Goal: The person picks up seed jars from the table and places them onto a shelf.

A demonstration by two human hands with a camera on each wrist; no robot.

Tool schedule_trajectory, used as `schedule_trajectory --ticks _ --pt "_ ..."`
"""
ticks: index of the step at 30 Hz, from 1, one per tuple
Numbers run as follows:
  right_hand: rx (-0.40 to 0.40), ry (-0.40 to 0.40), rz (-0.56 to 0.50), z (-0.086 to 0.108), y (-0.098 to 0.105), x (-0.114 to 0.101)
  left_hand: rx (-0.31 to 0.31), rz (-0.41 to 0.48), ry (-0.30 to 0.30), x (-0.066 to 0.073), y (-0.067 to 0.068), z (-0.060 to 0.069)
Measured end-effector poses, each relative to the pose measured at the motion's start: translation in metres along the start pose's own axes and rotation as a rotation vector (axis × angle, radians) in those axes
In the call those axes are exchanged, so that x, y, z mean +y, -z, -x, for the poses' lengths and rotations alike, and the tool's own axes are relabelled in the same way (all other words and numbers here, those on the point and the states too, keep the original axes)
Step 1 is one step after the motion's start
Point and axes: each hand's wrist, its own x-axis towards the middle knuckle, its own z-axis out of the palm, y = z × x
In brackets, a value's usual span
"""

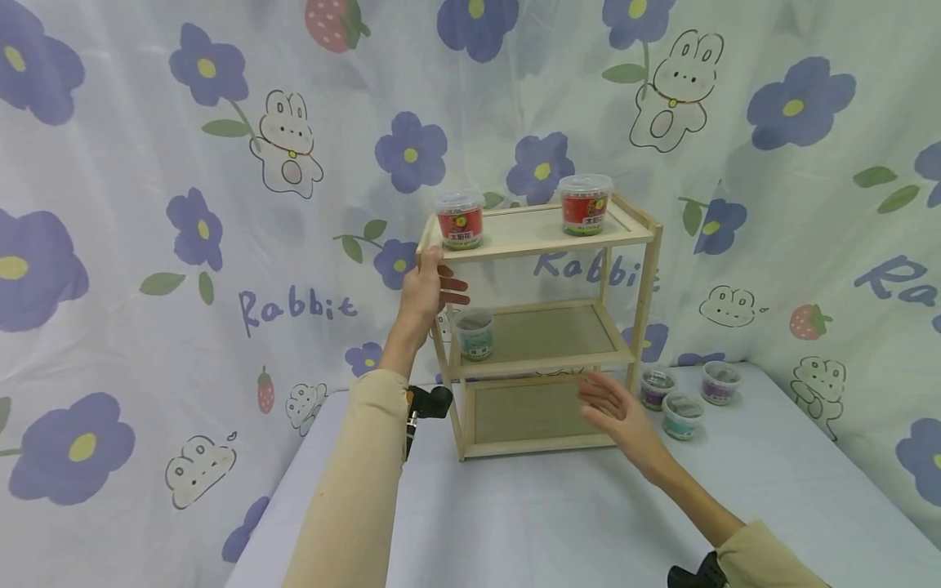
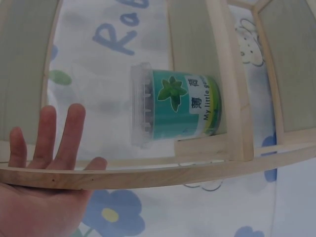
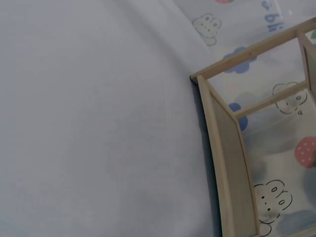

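Note:
My left hand [image 1: 425, 296] is at the front left post of the wooden shelf [image 1: 547, 360], just below the top tier. In the left wrist view that hand [image 2: 47, 168] lies against the post with its fingers straight and spread. A green-labelled tub [image 2: 180, 104] stands on the middle tier, right of the hand in the head view [image 1: 474, 333]. Above the hand, a red-labelled tub [image 1: 461, 220] sits at the top tier's left end; another red-labelled tub [image 1: 585, 204] sits toward the right. My right hand [image 1: 617, 412] hovers before the lower right of the shelf, fingers loosely bent, holding nothing.
Right of the shelf, two purple-labelled tubs [image 1: 657, 387] [image 1: 720, 382] and a teal-labelled tub [image 1: 683, 416] stand on the white table [image 1: 515, 523]. A curtain [image 1: 309, 229] with flowers and rabbits hangs behind. The shelf's bottom tier [image 3: 232, 163] shows in the right wrist view.

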Motion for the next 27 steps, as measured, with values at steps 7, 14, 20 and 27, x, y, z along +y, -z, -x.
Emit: schedule_trajectory --ticks 7,14,20,27 --pt "0.018 -0.043 -0.029 0.011 0.012 0.01 0.001 0.001 -0.007 0.0 -0.002 0.0" --pt "0.044 -0.039 0.004 0.021 0.027 0.017 -0.006 -0.013 -0.014 -0.001 -0.002 -0.001" --pt "0.081 -0.071 0.023 0.029 0.039 0.021 -0.003 -0.021 -0.009 -0.001 -0.002 -0.001" --pt "0.108 -0.086 0.042 0.033 0.047 0.027 -0.001 -0.027 -0.009 -0.001 -0.001 -0.001"
